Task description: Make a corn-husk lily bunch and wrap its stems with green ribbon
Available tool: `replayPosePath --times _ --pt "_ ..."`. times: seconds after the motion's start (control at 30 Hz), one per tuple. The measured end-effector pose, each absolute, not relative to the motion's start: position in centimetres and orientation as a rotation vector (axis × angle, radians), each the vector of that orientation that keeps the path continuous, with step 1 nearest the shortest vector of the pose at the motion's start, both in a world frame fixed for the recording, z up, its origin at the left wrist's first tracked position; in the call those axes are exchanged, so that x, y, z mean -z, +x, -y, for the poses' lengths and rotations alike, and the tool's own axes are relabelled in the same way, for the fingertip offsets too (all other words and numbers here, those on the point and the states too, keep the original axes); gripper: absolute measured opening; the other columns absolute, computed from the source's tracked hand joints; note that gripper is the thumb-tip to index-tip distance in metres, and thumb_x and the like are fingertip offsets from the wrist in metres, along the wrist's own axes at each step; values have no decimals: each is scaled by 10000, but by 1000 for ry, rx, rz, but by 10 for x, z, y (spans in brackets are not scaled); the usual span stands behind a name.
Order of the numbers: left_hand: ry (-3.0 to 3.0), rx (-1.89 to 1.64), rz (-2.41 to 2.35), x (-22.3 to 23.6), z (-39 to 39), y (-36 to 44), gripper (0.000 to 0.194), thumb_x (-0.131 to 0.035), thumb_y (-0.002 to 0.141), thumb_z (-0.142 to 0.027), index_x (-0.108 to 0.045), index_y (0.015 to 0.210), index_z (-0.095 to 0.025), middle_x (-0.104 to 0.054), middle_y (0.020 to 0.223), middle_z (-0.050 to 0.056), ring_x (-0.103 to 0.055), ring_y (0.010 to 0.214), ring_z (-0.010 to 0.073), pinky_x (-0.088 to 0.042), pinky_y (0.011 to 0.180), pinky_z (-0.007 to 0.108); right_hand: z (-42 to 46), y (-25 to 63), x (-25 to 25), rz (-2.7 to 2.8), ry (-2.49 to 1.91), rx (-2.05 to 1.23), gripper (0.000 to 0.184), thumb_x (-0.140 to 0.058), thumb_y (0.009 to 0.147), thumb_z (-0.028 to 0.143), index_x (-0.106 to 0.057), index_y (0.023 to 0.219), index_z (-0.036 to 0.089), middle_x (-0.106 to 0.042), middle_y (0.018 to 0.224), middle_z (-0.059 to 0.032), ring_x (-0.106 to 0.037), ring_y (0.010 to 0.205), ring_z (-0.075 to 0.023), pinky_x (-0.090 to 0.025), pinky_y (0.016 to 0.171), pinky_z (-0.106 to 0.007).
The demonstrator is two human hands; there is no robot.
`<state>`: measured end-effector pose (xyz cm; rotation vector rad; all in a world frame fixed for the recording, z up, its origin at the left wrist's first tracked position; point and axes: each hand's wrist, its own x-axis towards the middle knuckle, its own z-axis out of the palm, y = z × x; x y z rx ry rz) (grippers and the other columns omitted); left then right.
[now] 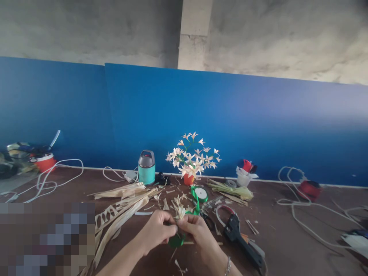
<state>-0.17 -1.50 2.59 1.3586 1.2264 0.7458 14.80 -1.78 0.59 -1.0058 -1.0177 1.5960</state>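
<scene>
My left hand [161, 231] and my right hand [199, 233] meet low in the middle of the head view, thumbs and forefingers pinched close together. Between their fingertips is a small cream flower [179, 211] that looks made of dried husk; its lower end is hidden by my fingers. Just below them shows a green roll [176, 240], partly covered by my hands. A green ribbon [196, 209] runs from near my right hand towards a ribbon spool [200, 194]. Behind stands a red pot [188, 179] of finished husk flowers [195, 163].
Dried husk strips [126, 209] lie to the left and pale green husks [231, 191] behind right. A black glue gun [240, 237] lies right of my right hand. A turquoise flask [147, 173], white container [243, 178] and white cables [293, 205] stand or lie near the blue partition [184, 107].
</scene>
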Motion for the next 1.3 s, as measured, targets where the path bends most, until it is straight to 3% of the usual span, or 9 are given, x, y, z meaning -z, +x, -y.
replayPosePath --times 0.23,0.5,0.93,1.3 --pt "1591 -817 -1231 -21 16 0 180 -515 650 -293 -521 524 -164 -428 371 -58 -419 373 93 -283 390 190 13 150 -2 1097 -1121 -1498 370 -782 485 408 -519 446 152 -372 377 79 -233 386 -38 -116 429 -232" --pt "1561 -771 -1258 -22 16 -1 166 -519 642 -301 -545 553 -163 -419 356 -59 -436 363 108 -297 385 197 14 147 -3 1028 -1110 -1495 358 -781 466 386 -504 468 160 -416 412 65 -279 414 -52 -171 441 -225" --pt "1746 -865 -1308 -23 16 1 202 -531 647 -294 -535 516 -140 -360 455 -61 -340 473 83 -243 435 197 12 147 -4 1114 -1195 -1389 376 -765 442 418 -485 441 166 -353 382 80 -264 407 -54 -165 434 -231" --pt "1477 -840 -1245 -24 18 3 121 -554 600 -251 -509 535 -159 -381 418 -78 -350 432 78 -249 427 205 12 147 -2 1045 -1121 -1457 351 -794 448 360 -506 463 160 -405 401 76 -324 407 -57 -231 438 -218"
